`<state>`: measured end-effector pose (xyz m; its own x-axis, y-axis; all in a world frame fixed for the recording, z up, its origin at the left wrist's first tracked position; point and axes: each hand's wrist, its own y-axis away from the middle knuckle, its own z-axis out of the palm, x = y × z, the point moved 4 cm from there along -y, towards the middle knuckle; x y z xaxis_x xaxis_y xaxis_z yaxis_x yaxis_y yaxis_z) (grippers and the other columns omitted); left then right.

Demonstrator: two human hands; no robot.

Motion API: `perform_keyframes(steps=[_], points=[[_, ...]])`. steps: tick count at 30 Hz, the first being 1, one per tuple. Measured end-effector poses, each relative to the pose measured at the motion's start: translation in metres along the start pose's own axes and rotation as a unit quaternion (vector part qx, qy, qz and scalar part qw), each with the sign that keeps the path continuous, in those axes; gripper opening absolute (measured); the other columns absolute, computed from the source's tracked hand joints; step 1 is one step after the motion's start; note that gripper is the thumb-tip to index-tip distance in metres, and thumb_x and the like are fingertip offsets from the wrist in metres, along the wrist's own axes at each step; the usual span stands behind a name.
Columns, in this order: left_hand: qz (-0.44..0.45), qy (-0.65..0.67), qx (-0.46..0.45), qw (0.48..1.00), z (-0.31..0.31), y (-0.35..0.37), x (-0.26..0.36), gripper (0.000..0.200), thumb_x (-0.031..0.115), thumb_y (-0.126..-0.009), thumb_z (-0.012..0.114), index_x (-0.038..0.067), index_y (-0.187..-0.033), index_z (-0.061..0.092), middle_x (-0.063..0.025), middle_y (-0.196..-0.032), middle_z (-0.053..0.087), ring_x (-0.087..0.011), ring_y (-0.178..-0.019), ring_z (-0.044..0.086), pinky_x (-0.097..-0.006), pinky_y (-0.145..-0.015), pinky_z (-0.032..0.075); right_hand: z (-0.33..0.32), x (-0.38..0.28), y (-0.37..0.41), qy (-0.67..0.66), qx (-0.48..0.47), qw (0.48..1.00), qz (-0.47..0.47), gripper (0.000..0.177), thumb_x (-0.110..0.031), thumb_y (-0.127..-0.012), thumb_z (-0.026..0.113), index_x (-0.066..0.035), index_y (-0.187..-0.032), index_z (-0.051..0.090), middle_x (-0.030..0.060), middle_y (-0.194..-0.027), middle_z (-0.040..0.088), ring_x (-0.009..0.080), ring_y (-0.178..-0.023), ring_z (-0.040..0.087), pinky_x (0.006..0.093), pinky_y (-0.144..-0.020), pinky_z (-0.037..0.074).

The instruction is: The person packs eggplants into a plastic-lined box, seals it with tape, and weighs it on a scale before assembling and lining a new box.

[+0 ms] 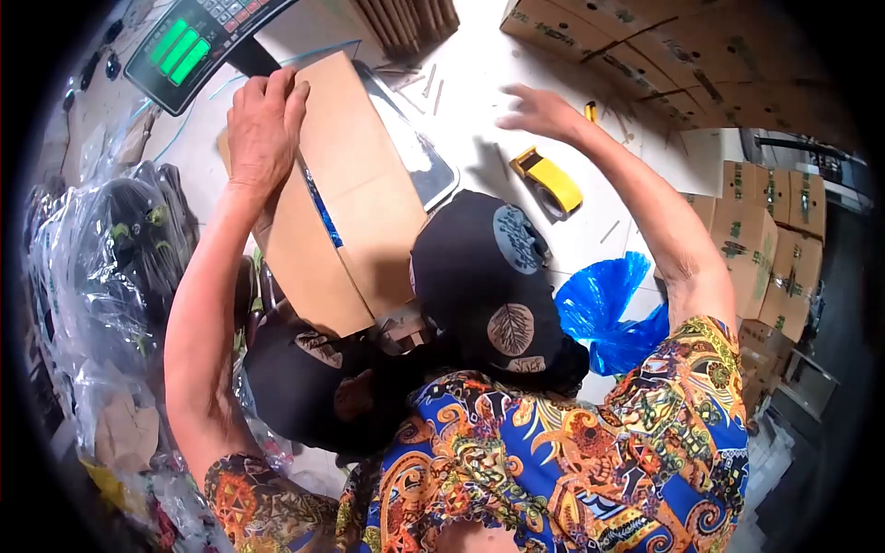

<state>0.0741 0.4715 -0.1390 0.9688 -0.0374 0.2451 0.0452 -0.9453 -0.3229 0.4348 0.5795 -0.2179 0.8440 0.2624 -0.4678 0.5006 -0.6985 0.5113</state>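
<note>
A brown cardboard box stands in front of my knees. Its top flaps nearly meet, and a narrow strip of blue plastic shows in the gap between them. At the box's far left end, my left hand grips the flaps with its fingers close together over the edge. My right hand is off to the right in the air, fingers stretched out, holding nothing. Just below it on the floor lies a yellow tape dispenser, apart from the hand.
A scale with a lit green display rises at the upper left; its metal platform shows beside the box. Stacked cartons stand at the upper right, more cartons farther right. Blue plastic sheeting lies right; clear-wrapped goods left.
</note>
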Motion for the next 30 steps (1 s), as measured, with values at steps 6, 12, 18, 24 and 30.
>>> perform_keyframes(steps=[6, 12, 18, 24, 30], points=[[0.021, 0.054, 0.022, 0.998, -0.013, 0.005, -0.007, 0.027, 0.023, -0.093, 0.056, 0.007, -0.115, 0.061, -0.0152, -0.100, 0.061, -0.0342, -0.097, 0.057, -0.0429, -0.085, 0.045, 0.109, 0.141, 0.054, 0.171, -0.098, 0.957, 0.213, 0.086, -0.052, -0.060, 0.086, 0.000, -0.118, 0.051, 0.0226, -0.109, 0.067, 0.0357, -0.105, 0.064, 0.0448, -0.085, 0.052], [0.049, 0.076, 0.063, 0.994, -0.027, 0.005, 0.001, 0.026, 0.023, -0.093, 0.057, 0.005, -0.110, 0.061, -0.0142, -0.098, 0.062, -0.0332, -0.093, 0.059, -0.0424, -0.082, 0.045, 0.115, 0.118, 0.055, 0.137, 0.026, 0.961, 0.238, 0.069, -0.050, -0.070, 0.076, 0.000, -0.107, 0.047, 0.0258, -0.098, 0.068, 0.0423, -0.090, 0.067, 0.0472, -0.077, 0.054], [0.069, 0.059, 0.063, 0.994, -0.022, 0.009, -0.002, 0.026, 0.023, -0.094, 0.055, 0.006, -0.113, 0.059, -0.0128, -0.098, 0.061, -0.0323, -0.094, 0.058, -0.0422, -0.083, 0.044, 0.123, 0.121, 0.067, -0.006, 0.087, 0.952, 0.292, 0.071, -0.054, -0.069, 0.072, 0.000, -0.111, 0.051, 0.0236, -0.100, 0.066, 0.0329, -0.091, 0.067, 0.0423, -0.078, 0.053], [0.058, 0.088, 0.066, 0.992, -0.015, 0.010, -0.014, 0.028, 0.021, -0.094, 0.055, 0.007, -0.117, 0.060, -0.0140, -0.102, 0.062, -0.0333, -0.097, 0.058, -0.0425, -0.086, 0.045, 0.067, 0.080, 0.104, -0.207, 0.173, 0.947, 0.175, 0.056, -0.040, -0.076, 0.075, -0.002, -0.111, 0.054, 0.0095, -0.092, 0.063, 0.0204, -0.083, 0.061, 0.0324, -0.076, 0.049], [0.074, 0.104, 0.141, 0.982, -0.021, 0.007, -0.011, 0.037, 0.019, -0.088, 0.063, 0.012, -0.124, 0.059, -0.0100, -0.115, 0.061, -0.0303, -0.107, 0.055, -0.0430, -0.090, 0.042, -0.024, -0.060, 0.127, -0.382, 0.181, 0.906, -0.025, 0.060, -0.028, -0.076, 0.077, -0.005, -0.124, 0.051, 0.0054, -0.106, 0.059, 0.0147, -0.097, 0.057, 0.0279, -0.085, 0.047]])
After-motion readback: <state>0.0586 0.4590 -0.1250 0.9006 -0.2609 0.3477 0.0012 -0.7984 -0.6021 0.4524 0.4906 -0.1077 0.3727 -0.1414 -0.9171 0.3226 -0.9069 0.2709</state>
